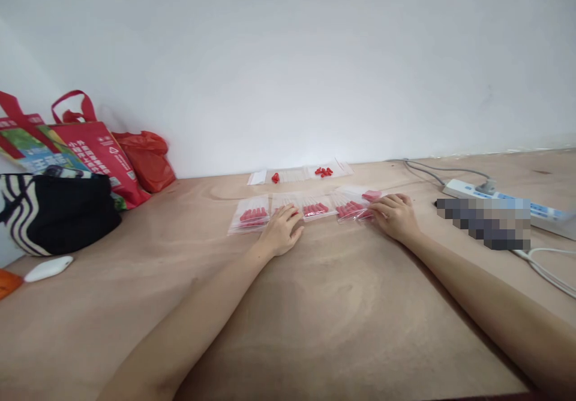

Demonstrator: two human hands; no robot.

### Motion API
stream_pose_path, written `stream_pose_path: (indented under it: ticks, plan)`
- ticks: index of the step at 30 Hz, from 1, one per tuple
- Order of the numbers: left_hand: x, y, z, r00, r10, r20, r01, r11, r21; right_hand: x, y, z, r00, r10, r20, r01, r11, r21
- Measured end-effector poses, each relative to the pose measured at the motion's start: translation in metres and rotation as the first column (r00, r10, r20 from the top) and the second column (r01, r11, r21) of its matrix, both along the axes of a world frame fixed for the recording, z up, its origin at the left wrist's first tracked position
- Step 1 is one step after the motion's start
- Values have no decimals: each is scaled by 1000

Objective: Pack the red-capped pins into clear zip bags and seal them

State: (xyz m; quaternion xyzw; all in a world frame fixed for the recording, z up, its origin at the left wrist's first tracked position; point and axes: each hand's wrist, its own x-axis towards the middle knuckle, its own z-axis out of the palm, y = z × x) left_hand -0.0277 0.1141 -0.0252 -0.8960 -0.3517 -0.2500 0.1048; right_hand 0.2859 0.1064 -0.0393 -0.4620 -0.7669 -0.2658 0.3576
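Several clear plastic bags lie side by side in a row on the wooden table, holding thin pale stems with pink-red ends. My left hand point(281, 231) rests on one of these bags, thumb apart and fingers loosely bent over the red ends. To its left is a bag point(253, 214), and to its right another bag point(315, 208). My right hand point(396, 217) has its fingers closed at the edge of the rightmost bag point(350, 205), near the pink pieces. The fingertips partly cover that edge.
Along the wall lie more clear bags point(294, 175) with small red pieces point(323, 171). Shopping bags point(99, 149), a black striped pouch point(67, 212) and a white object point(48, 268) are on the left. A power strip point(513, 202), cables and a blurred-out object point(488, 224) are right.
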Motion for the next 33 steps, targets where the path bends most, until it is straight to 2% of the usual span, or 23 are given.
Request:
stream_pose_path:
  ticks: [3,5,10,14,16,20,22,24,29,33]
  plan:
    - [0,0,1,999,-30,16,30,999,16,-6,-6,3,1000,18,-18,-18,1000,-11]
    - [0,-2,2,997,-61,40,60,998,20,-13,-12,4,994,45,-96,-49,998,-41]
    - [7,-19,6,982,-147,119,150,989,-12,-32,-38,6,900,211,-381,-280,950,-137]
    - [15,-37,10,952,-277,131,281,960,-11,-50,-63,8,837,304,-455,-396,910,-121]
    - [16,-43,11,927,-356,118,356,934,21,-59,-73,8,811,348,-471,-475,861,-182]
    - [9,-53,9,881,-468,63,454,876,160,-75,-82,9,786,404,-469,-592,712,-377]
    - [2,-56,9,878,-478,9,463,855,233,-82,-81,11,788,417,-453,-607,652,-454]
    - [-4,-60,9,890,-455,-41,447,849,282,-87,-79,12,792,422,-442,-608,621,-495]
    - [-11,-64,11,918,-391,-70,395,878,271,-90,-74,12,793,474,-383,-609,624,-490]
    - [-10,-62,11,919,-391,-46,391,892,225,-85,-71,9,812,509,-284,-583,702,-408]
